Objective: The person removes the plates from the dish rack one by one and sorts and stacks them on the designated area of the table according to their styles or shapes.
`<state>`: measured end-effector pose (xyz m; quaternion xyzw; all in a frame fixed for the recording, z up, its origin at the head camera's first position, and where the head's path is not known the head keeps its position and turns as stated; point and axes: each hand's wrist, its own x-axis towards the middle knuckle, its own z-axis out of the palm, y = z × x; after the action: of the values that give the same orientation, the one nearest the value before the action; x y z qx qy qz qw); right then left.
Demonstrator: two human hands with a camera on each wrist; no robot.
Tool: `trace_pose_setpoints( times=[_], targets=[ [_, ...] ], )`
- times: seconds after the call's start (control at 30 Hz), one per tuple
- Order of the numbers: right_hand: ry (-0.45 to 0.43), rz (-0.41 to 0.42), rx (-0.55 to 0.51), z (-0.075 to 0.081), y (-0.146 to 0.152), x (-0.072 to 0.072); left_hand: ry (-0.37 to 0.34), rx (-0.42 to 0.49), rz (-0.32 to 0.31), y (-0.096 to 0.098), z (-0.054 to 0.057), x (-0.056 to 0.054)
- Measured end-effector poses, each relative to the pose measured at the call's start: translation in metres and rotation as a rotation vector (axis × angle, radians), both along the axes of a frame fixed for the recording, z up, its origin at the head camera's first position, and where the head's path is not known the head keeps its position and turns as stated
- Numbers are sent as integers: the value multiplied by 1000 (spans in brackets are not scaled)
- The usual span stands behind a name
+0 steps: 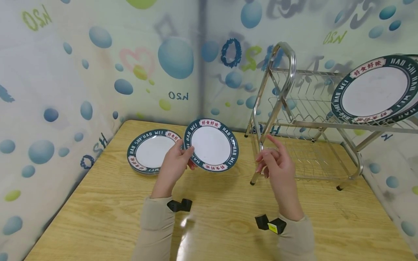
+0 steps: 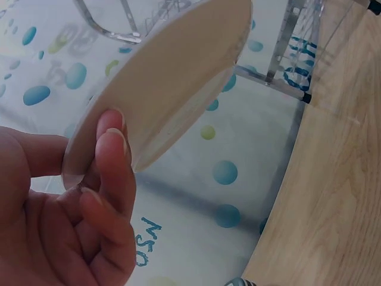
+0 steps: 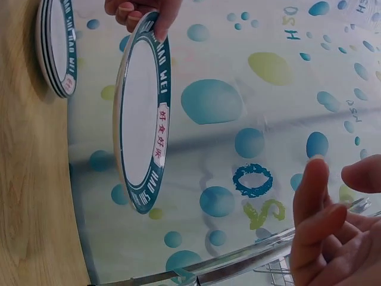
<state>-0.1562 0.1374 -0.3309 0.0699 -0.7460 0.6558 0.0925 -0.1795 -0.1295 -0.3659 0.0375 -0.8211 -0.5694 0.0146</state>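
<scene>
My left hand (image 1: pixel 176 159) pinches the left rim of a white plate (image 1: pixel 211 145) with a dark green lettered border, thumb on top and fingers beneath. The plate is held above the table, tilted toward the head camera; its plain underside (image 2: pixel 172 65) faces the left wrist view. Just left of it, partly covered by the hand, lies a stack of matching plates (image 1: pixel 148 152). My right hand (image 1: pixel 277 163) holds nothing; its fingers are loosely bent, the index finger extended, in front of the rack's left legs.
A two-tier metal dish rack (image 1: pixel 284 105) stands at the right. Matching plates (image 1: pixel 375 90) lean on its upper tier at the far right. Patterned wall sheeting (image 1: pixel 176 58) rises behind the wooden table (image 1: pixel 222 224).
</scene>
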Motion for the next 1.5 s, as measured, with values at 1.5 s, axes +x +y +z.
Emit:
trace_pose_setpoints(
  times=[1.5],
  targets=[
    [302, -214, -248, 9, 20, 12, -132, -125, -7, 2, -22, -12]
  ],
)
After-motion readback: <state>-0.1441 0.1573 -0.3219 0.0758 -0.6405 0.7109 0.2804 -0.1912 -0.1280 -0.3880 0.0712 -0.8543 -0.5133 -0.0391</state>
